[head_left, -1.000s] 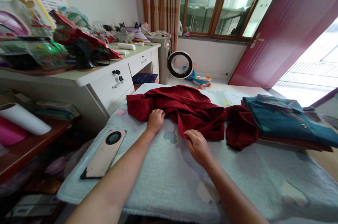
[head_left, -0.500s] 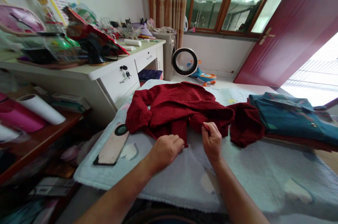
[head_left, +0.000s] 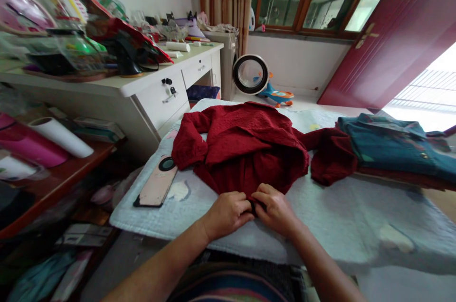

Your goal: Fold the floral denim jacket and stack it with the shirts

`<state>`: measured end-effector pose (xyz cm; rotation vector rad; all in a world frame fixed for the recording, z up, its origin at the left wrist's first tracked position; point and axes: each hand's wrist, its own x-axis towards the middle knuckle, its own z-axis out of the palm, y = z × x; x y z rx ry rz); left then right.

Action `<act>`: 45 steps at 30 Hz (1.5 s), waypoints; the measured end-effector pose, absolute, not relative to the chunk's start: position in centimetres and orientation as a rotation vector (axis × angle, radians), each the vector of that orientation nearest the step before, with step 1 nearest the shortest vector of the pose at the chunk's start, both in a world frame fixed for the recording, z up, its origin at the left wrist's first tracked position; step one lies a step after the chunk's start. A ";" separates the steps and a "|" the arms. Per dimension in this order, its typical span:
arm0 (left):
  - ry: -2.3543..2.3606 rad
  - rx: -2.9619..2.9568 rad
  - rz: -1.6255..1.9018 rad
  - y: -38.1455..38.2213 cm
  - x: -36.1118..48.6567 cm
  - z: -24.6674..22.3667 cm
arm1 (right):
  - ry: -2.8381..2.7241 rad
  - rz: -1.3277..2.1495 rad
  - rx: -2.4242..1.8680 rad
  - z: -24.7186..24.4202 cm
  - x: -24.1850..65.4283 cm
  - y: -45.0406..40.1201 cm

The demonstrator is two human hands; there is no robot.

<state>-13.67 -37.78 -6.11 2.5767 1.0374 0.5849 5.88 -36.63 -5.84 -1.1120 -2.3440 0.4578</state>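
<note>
A dark red long-sleeved shirt (head_left: 249, 131) lies spread on a pale blue blanket (head_left: 342, 226), its hem towards me and its lower opening gaping. My left hand (head_left: 230, 214) is closed on the near hem, fingers curled over the cloth. Right beside it, my right hand (head_left: 272, 209) pinches the same hem, the two hands almost touching. One sleeve bends at the left; the other stretches right, up to a stack of folded clothes. The fingertips are partly hidden by the hands themselves.
Folded denim clothes (head_left: 395, 145) are stacked at the right. A phone (head_left: 156, 183) lies left of the shirt. A cluttered white desk (head_left: 153, 107) stands at the left, above a shelf with a pink bottle (head_left: 32, 143). Behind are an open washing machine door (head_left: 250, 74) and a red door (head_left: 384, 36).
My right hand has moved left and towards me, meeting my left hand at the hem. The hem is drawn nearer to me, and the shirt's opening gapes wider.
</note>
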 end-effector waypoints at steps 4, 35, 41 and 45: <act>1.169 2.229 0.717 -37.6 -13.9 -5.3 | -2.398 0.520 -1.142 -4.8 5.8 -37.8; 1.130 2.494 0.348 -37.9 -14.0 -5.2 | -2.246 0.182 -1.905 -5.1 25.0 -38.5; 1.436 2.435 0.701 -34.7 -17.8 -2.6 | -2.160 0.027 -1.637 -1.1 18.3 -36.8; 1.981 2.460 0.702 -30.8 -21.6 -1.8 | -2.176 0.201 -1.356 -2.8 12.9 -34.9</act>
